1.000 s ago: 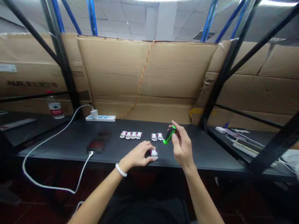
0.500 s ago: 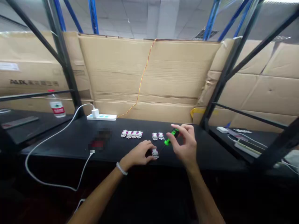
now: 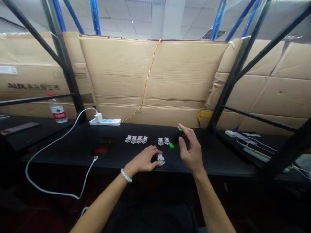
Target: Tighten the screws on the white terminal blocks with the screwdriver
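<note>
My left hand (image 3: 145,159) rests on the black table (image 3: 73,149), its fingers pinching a small white and pink part (image 3: 160,159) near the front edge. My right hand (image 3: 190,149) is closed round a green and black screwdriver (image 3: 175,138), held tilted with its thin shaft pointing down at that part. A row of several like parts (image 3: 136,139) lies further back, and two more parts (image 3: 163,141) lie just behind the held one.
A white power strip (image 3: 105,122) with a plugged charger and a white cable (image 3: 48,142) lies at the back left. A water bottle (image 3: 58,112) stands far left. Cardboard sheets (image 3: 155,77) wall the back. Black frame posts rise left and right; cables and devices lie at right (image 3: 252,147).
My right hand turned the screwdriver: fingers spread half a second ago, now closed round the handle again. The left hand stayed on the small part.
</note>
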`<control>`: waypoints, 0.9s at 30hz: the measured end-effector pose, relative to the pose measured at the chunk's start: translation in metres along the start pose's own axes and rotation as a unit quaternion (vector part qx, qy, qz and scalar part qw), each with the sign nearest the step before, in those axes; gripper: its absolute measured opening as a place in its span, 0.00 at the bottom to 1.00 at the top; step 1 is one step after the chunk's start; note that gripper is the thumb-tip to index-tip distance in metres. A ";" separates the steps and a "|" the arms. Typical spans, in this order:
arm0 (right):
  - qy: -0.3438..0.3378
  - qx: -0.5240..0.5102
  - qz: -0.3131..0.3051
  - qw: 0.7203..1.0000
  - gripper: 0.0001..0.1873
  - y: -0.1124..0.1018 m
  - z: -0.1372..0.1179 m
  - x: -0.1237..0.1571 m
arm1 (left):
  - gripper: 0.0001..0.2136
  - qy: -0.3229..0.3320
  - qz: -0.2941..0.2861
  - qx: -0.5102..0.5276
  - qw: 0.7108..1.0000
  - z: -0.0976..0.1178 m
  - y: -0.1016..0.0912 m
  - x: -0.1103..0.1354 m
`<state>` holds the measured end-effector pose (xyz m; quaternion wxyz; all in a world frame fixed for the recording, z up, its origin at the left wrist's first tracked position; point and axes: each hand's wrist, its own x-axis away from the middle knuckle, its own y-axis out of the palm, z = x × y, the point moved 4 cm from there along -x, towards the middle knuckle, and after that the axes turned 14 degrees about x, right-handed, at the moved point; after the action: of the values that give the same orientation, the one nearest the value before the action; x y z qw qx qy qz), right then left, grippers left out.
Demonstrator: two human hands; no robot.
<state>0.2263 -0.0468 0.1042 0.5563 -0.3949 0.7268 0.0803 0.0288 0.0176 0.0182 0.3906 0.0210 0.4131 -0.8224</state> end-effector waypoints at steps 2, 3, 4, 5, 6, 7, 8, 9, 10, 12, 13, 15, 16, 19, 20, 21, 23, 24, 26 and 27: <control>-0.010 -0.008 -0.014 1.000 0.22 0.001 -0.001 0.000 | 0.18 0.000 0.000 -0.001 1.000 0.000 0.000 0.000; -0.007 0.001 -0.007 1.000 0.22 0.001 0.000 0.001 | 0.18 -0.001 0.000 -0.002 1.000 -0.001 0.000 0.000; 0.000 0.015 0.005 1.000 0.21 0.000 0.000 0.001 | 0.18 -0.001 0.001 -0.002 1.000 -0.001 0.000 0.000; 0.007 0.029 0.020 0.999 0.20 -0.001 0.000 0.001 | 0.18 -0.001 0.001 -0.002 1.000 0.000 0.000 0.000; 0.012 0.038 0.031 0.999 0.20 -0.002 0.001 0.001 | 0.18 -0.001 0.001 -0.002 1.000 0.000 0.000 0.000; 0.014 0.038 0.031 0.999 0.20 -0.002 0.001 0.002 | 0.18 -0.001 0.001 -0.003 1.000 0.000 0.000 0.000; 0.013 0.030 0.022 0.999 0.19 -0.001 0.000 0.001 | 0.18 -0.001 0.001 -0.004 1.000 0.001 0.000 0.000; 0.007 0.017 0.007 1.000 0.20 0.000 0.000 0.001 | 0.18 -0.002 0.001 -0.005 1.000 0.002 0.000 -0.001; -0.002 0.002 -0.010 1.000 0.21 0.001 -0.001 0.001 | 0.18 -0.003 -0.001 -0.006 1.000 0.002 0.000 0.000; -0.013 -0.018 -0.028 0.999 0.23 0.003 -0.004 0.001 | 0.18 -0.005 -0.001 -0.007 1.000 0.003 0.000 0.000; -0.015 -0.017 -0.023 0.999 0.22 0.003 -0.004 0.001 | 0.18 -0.006 -0.002 -0.005 1.000 0.003 -0.001 0.000; -0.008 0.002 0.008 1.000 0.20 0.001 -0.005 0.002 | 0.18 -0.004 -0.002 -0.002 1.000 0.003 -0.001 0.000; 0.000 0.013 0.023 1.000 0.19 0.001 -0.004 0.002 | 0.18 -0.004 -0.001 -0.003 1.000 0.003 -0.001 0.000; 0.012 0.013 0.021 1.000 0.17 0.002 -0.002 0.003 | 0.17 -0.004 -0.001 -0.007 1.000 0.002 -0.001 0.000; 0.011 -0.002 0.005 1.000 0.18 0.003 -0.001 0.003 | 0.17 -0.003 0.000 -0.007 1.000 0.002 -0.001 0.000; 0.009 -0.019 -0.012 1.000 0.19 0.005 -0.001 0.003 | 0.18 -0.002 0.001 -0.007 1.000 0.002 -0.001 0.000; 0.008 -0.040 -0.029 0.999 0.20 0.006 -0.002 0.004 | 0.18 0.000 0.002 -0.001 1.000 0.002 -0.001 0.000; 0.009 -0.040 -0.026 0.999 0.19 0.006 -0.002 0.004 | 0.18 0.000 0.001 0.000 1.000 0.002 -0.001 0.000; 0.016 -0.024 -0.001 1.000 0.18 0.005 -0.002 0.004 | 0.19 -0.004 0.000 0.001 1.000 0.002 -0.001 -0.001; 0.019 -0.017 0.012 1.000 0.18 0.005 -0.002 0.004 | 0.19 -0.006 -0.001 0.000 1.000 0.002 -0.001 -0.001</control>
<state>0.2212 -0.0468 0.1002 0.5345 -0.3971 0.7404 0.0917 0.0295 0.0167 0.0202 0.3923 0.0153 0.4110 -0.8228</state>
